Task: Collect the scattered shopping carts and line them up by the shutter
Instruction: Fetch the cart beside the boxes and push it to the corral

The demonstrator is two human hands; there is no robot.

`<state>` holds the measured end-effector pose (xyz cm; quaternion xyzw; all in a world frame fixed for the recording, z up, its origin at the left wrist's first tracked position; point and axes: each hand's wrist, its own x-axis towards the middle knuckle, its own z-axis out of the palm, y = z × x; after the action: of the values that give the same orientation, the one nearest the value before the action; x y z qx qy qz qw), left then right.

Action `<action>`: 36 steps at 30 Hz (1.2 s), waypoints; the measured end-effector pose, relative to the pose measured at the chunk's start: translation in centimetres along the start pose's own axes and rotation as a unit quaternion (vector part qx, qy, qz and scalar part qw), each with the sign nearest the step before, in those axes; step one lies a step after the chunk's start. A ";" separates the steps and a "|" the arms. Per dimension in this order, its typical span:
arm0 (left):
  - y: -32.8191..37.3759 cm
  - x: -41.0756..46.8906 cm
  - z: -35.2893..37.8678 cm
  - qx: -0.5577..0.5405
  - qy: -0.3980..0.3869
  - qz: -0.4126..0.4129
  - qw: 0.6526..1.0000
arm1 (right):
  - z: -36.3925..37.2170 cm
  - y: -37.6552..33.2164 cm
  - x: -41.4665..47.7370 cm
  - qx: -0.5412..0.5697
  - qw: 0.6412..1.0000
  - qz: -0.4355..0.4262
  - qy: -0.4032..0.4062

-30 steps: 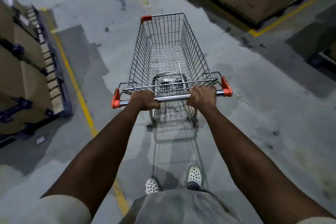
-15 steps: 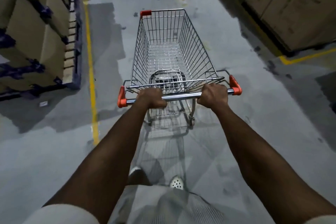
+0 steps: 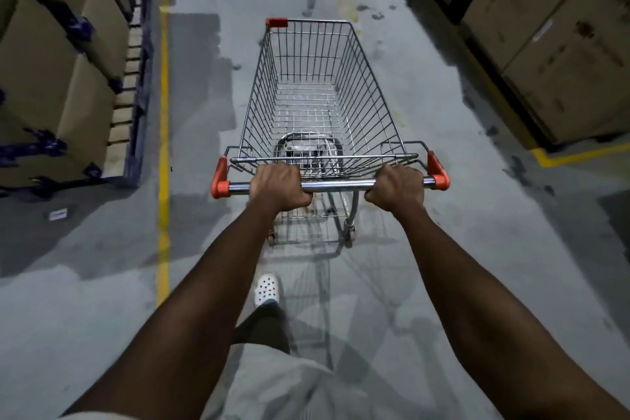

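You are gripping the cart's handle (image 3: 335, 185) with both hands, left hand (image 3: 276, 188) and right hand (image 3: 397, 188) clamped around it, apart. The empty shopping cart (image 3: 318, 102) is standing on the floor (image 3: 443, 249) between stacked boxes (image 3: 559, 44).

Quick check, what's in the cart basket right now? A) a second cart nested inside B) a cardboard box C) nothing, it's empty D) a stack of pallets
C: the wire basket of the shopping cart shows only bare mesh with the floor visible through it, while the left hand and right hand grip the handle bar; the cardboard boxes stand off to the side.
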<state>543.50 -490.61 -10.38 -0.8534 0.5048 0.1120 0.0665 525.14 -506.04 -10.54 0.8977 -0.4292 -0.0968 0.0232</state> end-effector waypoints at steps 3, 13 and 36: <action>-3.7 5.6 -1.7 0.018 0.001 0.012 1.000 | -1.2 -2.7 5.0 0.003 1.000 0.028 -0.004; -15.3 25.7 -7.8 0.133 -0.024 0.007 0.991 | -5.2 -12.7 20.1 0.066 0.991 0.102 -0.050; -17.7 71.3 -18.0 0.248 0.085 0.118 0.958 | -10.1 -16.6 54.6 0.513 0.823 0.209 -0.123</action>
<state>594.38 -546.53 -11.42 -0.7505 0.6179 -0.0825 0.2194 573.33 -538.31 -11.09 0.6491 -0.5939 0.0345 -0.4741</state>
